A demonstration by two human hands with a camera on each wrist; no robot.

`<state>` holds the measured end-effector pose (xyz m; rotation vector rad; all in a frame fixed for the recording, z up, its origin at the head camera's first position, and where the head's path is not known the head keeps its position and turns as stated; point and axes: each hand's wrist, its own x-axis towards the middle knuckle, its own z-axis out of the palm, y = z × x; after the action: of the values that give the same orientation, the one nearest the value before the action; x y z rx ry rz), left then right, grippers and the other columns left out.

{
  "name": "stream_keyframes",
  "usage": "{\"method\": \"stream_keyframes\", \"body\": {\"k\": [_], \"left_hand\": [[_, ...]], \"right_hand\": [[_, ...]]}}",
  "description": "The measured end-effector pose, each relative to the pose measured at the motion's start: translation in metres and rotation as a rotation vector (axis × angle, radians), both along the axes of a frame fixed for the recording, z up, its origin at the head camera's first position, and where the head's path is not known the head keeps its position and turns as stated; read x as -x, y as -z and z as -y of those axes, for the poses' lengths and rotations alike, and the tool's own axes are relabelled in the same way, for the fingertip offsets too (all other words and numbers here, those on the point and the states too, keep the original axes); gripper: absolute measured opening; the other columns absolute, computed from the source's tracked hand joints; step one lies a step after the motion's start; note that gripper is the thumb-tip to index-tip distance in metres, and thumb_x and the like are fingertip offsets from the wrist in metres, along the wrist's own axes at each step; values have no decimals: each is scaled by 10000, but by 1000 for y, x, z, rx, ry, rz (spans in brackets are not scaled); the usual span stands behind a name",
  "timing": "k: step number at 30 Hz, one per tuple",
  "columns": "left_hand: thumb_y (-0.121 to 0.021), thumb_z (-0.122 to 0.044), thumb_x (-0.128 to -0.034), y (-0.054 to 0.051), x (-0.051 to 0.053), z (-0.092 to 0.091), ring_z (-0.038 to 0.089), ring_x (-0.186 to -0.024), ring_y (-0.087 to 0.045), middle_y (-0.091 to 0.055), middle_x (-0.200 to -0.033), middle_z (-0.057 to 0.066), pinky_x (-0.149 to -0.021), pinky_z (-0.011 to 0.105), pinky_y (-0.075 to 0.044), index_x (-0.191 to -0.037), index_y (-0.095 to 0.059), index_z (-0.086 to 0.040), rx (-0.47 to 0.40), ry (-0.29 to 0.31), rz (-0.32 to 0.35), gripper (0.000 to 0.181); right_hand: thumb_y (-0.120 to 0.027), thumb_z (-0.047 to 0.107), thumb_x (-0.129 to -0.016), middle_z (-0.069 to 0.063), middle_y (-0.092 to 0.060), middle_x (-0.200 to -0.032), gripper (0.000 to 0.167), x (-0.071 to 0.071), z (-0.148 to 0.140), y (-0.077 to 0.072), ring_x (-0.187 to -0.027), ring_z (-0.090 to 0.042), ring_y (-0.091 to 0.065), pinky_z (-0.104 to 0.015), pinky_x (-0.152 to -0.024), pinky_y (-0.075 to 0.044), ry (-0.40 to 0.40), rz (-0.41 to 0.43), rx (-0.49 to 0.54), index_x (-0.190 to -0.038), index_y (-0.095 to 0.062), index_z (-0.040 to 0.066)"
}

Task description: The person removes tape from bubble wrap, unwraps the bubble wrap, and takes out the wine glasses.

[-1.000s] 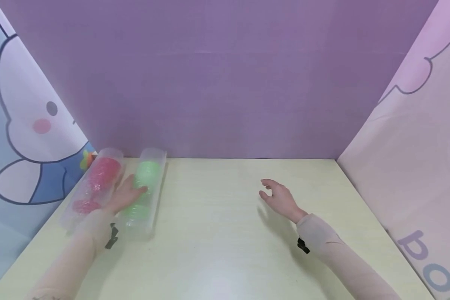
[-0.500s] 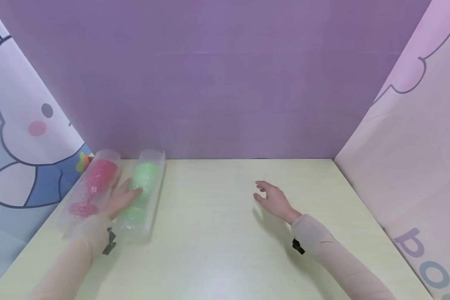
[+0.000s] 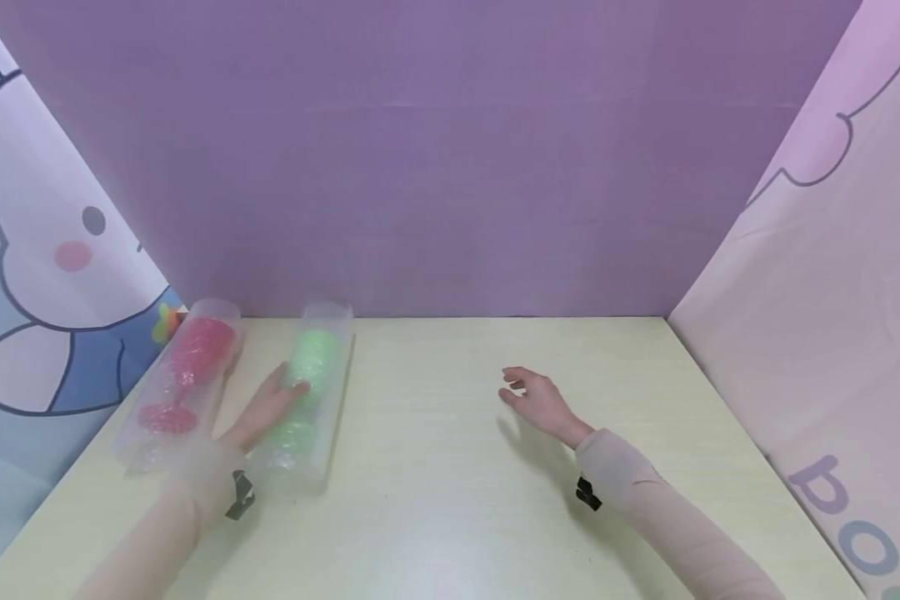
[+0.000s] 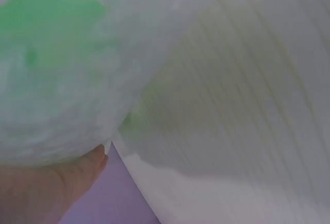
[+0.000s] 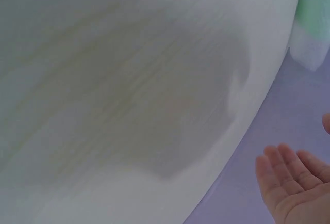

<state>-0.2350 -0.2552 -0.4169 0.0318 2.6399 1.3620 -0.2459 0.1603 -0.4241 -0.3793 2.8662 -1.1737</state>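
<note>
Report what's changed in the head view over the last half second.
The green package has moved right, widening its gap from the pink package. The left hand, on it in both pictures, has moved right too. The right hand has shifted slightly left. No new hold or release shows. The pink package stayed where it was, and the right hand still holds nothing.

1 pink pack (image 3: 195,358) & 1 grn pack (image 3: 315,354) = 2 tot. 1 L hand (image 3: 268,407) & 1 R hand (image 3: 543,406) = 2 tot. 1 L sleeve (image 3: 153,533) & 1 R sleeve (image 3: 682,525) = 2 tot. 1 L blk bit (image 3: 241,495) & 1 R blk bit (image 3: 588,493) = 2. 1 table (image 3: 435,483). 1 back wall (image 3: 450,167), 1 L wall (image 3: 15,483) & 1 R wall (image 3: 832,317) = 3. 1 cartoon animal (image 3: 67,258).
</note>
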Motion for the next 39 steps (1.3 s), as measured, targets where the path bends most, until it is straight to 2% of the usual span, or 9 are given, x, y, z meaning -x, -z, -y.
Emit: {"method": "stream_keyframes", "body": {"k": [10,20,25,30,34,39], "left_hand": [[-363,-436,-961,-2,-11,-32,432,-1378,22,47,-1511,247,-1113,580,-1,-1448,79,5,-24,-3,70,793],[-354,-478,-947,4,-13,-52,403,-1391,24,44,-1529,200,-1109,586,-18,-1465,76,-62,-67,-18,132,792],[-356,-490,-942,4,-19,-60,400,-1392,24,40,-1531,197,-1109,584,-21,-1468,68,-64,-90,-24,136,798],[-359,-481,-944,6,-22,-67,391,-1396,19,40,-1536,181,-1109,584,-28,-1471,62,-77,-126,-21,138,786],[-367,-472,-944,8,-23,-71,394,-1396,-7,22,-1536,185,-1110,583,-46,-1472,51,-77,-142,-26,130,781],[-375,-465,-941,10,-23,-75,402,-1391,-42,-5,-1532,198,-1106,585,-74,-1473,38,-73,-143,-37,133,779]], "right_hand": [[-576,188,-892,-146,-585,-1221,434,-1,22,2,-1086,-292,-576,-407,-885,-508,-23,38,72,-1285,-495,22],[-553,197,-910,-153,-548,-1275,434,1,66,4,-1132,-287,-551,-394,-915,-496,-80,101,187,-1294,-485,6],[-524,265,-927,-175,-462,-1364,522,4,91,11,-1169,-308,-526,-409,-975,-455,-148,203,305,-1360,-399,1],[-496,317,-937,-188,-342,-1445,615,4,110,15,-1250,-339,-441,-440,-1043,-383,-192,357,448,-1424,-274,14],[-506,336,-927,-162,-282,-1480,668,3,123,16,-1321,-334,-342,-459,-1092,-308,-158,448,506,-1447,-213,38],[-547,352,-901,-160,-220,-1504,744,2,132,23,-1303,-358,-360,-477,-1092,-299,-126,531,577,-1457,-164,38]]}}
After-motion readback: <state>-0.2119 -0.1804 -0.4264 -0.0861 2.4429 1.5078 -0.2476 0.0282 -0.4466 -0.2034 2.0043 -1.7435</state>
